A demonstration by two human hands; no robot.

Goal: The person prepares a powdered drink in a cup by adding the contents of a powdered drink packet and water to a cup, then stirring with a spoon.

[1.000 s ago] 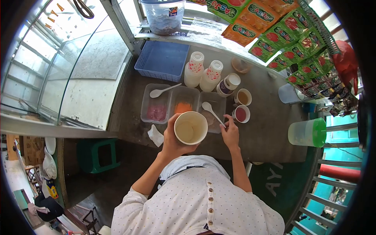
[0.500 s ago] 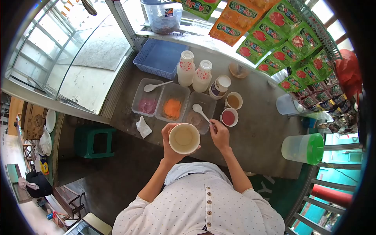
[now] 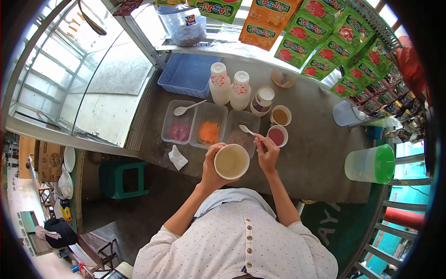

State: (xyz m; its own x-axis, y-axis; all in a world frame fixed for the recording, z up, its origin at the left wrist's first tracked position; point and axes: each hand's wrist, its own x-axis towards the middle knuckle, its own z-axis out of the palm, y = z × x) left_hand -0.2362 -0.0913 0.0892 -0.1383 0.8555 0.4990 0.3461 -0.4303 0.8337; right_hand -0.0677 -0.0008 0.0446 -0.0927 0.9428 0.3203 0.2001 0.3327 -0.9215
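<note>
My left hand (image 3: 213, 172) is wrapped round a paper cup (image 3: 232, 162), its open mouth facing up and its inside pale. My right hand (image 3: 266, 156) pinches the handle of a white spoon (image 3: 246, 130), whose bowl is over a clear tub of brownish powder (image 3: 239, 138). To the left are a tub with orange powder (image 3: 208, 132) and a tub with pink powder (image 3: 179, 132); a second white spoon (image 3: 181, 110) lies across the latter. Right of the spoon stand a cup of red liquid (image 3: 278, 136) and a cup of brown liquid (image 3: 281, 115).
Stacked upside-down cups (image 3: 219, 83), a lidded jar (image 3: 262, 101) and a blue basket (image 3: 184, 76) stand at the back. A crumpled tissue (image 3: 177, 157) lies near the front edge. A green-lidded container (image 3: 369, 164) is at the right, below hanging sachets (image 3: 325, 44). A green stool (image 3: 123, 179) stands lower left.
The view has shifted slightly. The spoon's bowl sits nearer the far right part of the brown powder tub, and the cup in my left hand is closer to my right hand.
</note>
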